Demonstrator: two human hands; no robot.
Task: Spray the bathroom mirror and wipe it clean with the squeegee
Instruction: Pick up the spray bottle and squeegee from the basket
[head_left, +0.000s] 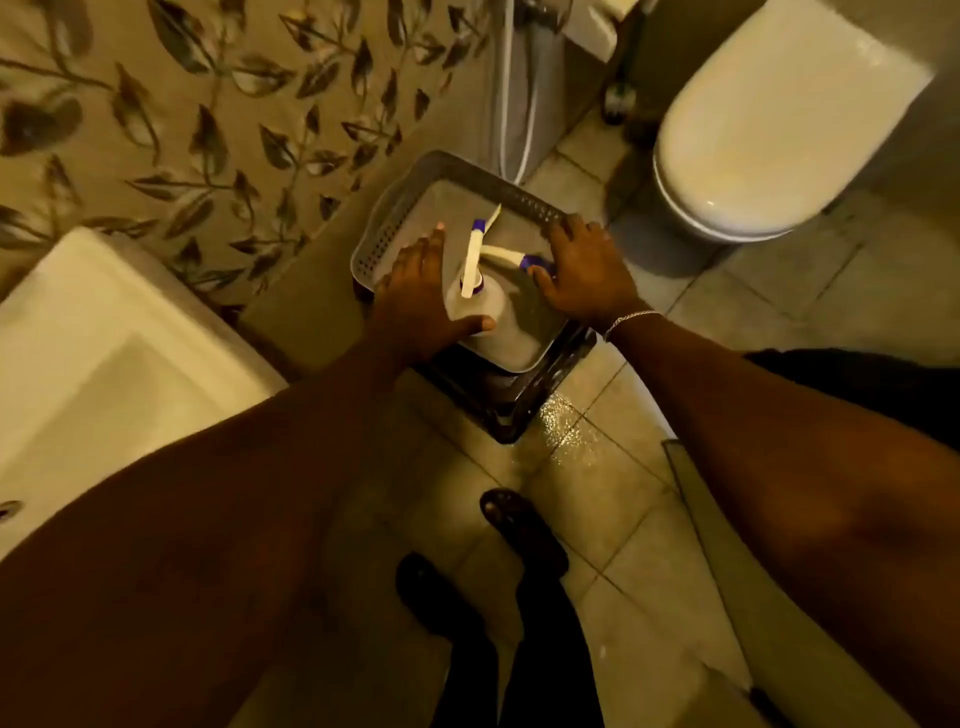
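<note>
A white spray bottle (491, 312) with a purple nozzle stands in a grey perforated basket (457, 174) on a dark stool. My left hand (421, 293) wraps the bottle's body, thumb across its near side and fingers along its left. A white-handled tool with a purple end, apparently the squeegee (501, 253), lies beside the bottle's trigger head. My right hand (584, 270) covers that purple end, thumb under it and fingertips by the basket's right rim. The mirror is out of view.
A white sink (104, 353) sits at the left, under leaf-patterned wall tiles. A white toilet (769, 130) stands at the upper right, with a hose and brush near the wall. The tiled floor has a wet patch (566, 431) by the stool. My feet are below.
</note>
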